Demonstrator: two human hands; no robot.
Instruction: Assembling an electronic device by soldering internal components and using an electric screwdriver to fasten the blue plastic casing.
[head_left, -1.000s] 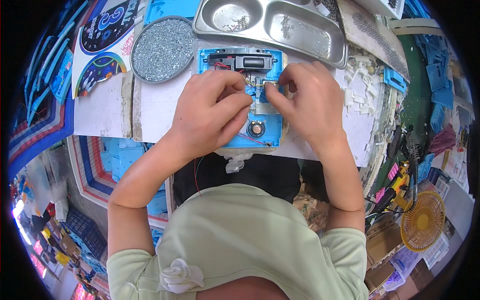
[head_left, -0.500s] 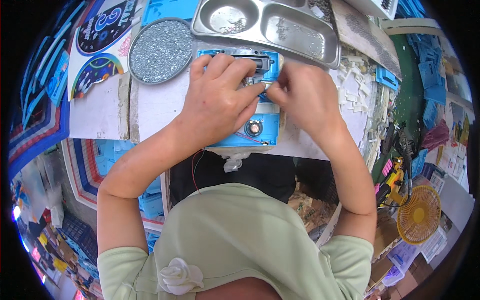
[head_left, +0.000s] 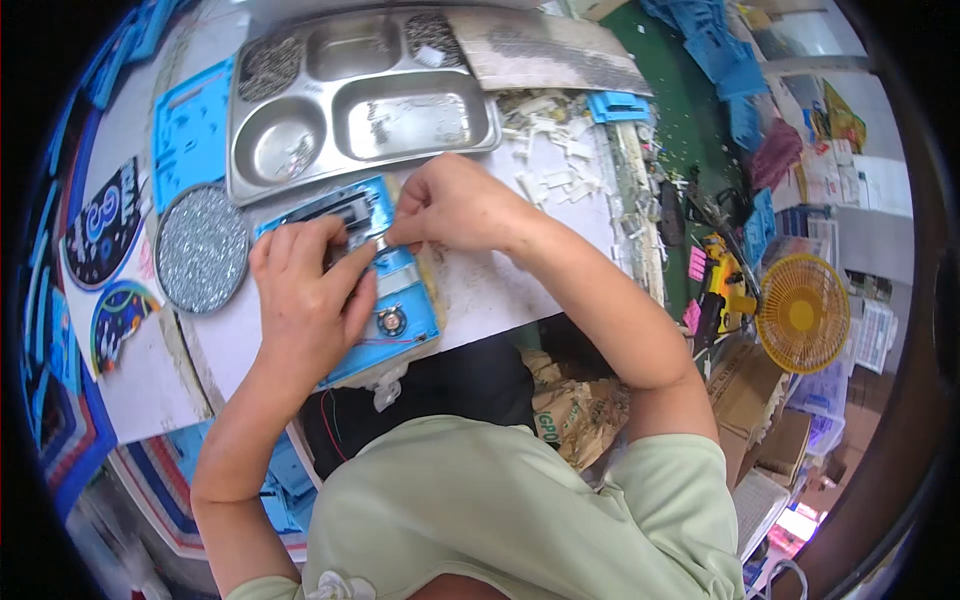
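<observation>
A blue plastic housing lies on the worktable in front of me, tilted in the view. In it are a round speaker with thin wires and a dark rectangular part. My left hand grips the housing's left side, fingers over it and index fingertip by a small whitish piece. At the right edge my right hand is closed in a pinch beside that piece. What its fingertips hold is too small to tell.
A round dish of small metal pieces stands left of the housing. Beyond it sits a steel compartment tray with screws. Loose white plastic parts lie to the right, near a cardboard sheet. A yellow fan stands farther right.
The head view has turned, so the table and housing appear shifted left and tilted. Both hands stay at the same spot on the housing, right hand still pinching.
</observation>
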